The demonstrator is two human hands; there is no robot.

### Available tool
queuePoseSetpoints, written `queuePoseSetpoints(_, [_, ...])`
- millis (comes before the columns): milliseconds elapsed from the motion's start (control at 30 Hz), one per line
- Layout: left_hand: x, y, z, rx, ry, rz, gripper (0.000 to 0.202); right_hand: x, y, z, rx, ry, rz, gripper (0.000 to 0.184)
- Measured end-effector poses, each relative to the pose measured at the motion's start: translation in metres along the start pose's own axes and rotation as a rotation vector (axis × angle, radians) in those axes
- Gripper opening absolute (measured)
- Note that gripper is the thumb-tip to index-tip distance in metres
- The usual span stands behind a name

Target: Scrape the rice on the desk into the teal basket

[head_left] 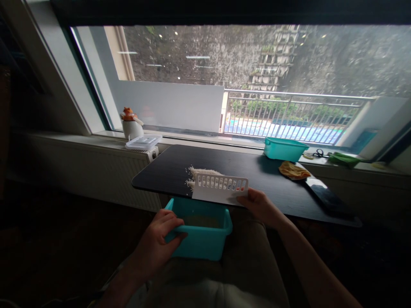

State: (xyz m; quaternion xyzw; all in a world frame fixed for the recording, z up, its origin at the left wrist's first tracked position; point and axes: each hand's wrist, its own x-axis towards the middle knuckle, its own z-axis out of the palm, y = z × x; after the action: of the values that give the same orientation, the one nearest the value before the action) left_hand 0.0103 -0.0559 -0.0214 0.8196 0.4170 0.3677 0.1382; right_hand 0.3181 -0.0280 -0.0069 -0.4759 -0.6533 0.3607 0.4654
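Note:
A teal plastic bin (201,244) rests on my lap just below the table's front edge. The thumb and fingers of my left hand (163,231) pinch its near left rim. Pale grains that look like rice cover part of its bottom. My right hand (258,205) grips the right end of a flat white card (218,194) with a row of oval slots. That card stands on edge by the front of the black table (173,164). Behind it lies a pile of white rice-like grains (205,171), with loose ones scattered at its left; the card hides part of the pile.
A second teal bin (285,149) stands at the table's back right. Near it are a yellow cloth (293,170) and a dark phone-like slab (327,196). On the sill sit scissors (318,153) and a green cloth (343,159). A clear plastic lid (143,142) lies left, above a radiator.

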Motion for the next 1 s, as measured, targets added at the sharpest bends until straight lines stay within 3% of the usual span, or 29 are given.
queuePoseSetpoints(133, [0.001,-0.003,-0.002,0.008,0.034,0.013,0.008,0.01,-0.001,0.013,-0.02,0.017,-0.058,0.025])
queuePoseSetpoints(267, [0.0,-0.006,-0.002,0.008,0.031,0.014,0.007,0.009,-0.002,0.019,-0.023,-0.041,-0.03,0.023])
queuePoseSetpoints(333, [-0.001,-0.005,0.0,-0.003,0.03,0.014,0.007,0.003,-0.002,0.011,-0.009,-0.064,-0.015,0.024])
queuePoseSetpoints(567, [0.004,0.013,0.013,-0.071,-0.061,0.025,0.007,-0.015,0.008,-0.036,-0.044,0.167,0.032,0.031])
queuePoseSetpoints(867, [0.005,0.023,0.019,-0.155,-0.131,0.019,0.011,-0.008,0.009,-0.021,-0.006,0.093,0.038,0.035])
queuePoseSetpoints(1000, [0.004,0.023,0.016,-0.147,-0.126,0.001,0.011,-0.012,0.008,-0.027,0.002,0.088,0.043,0.033])
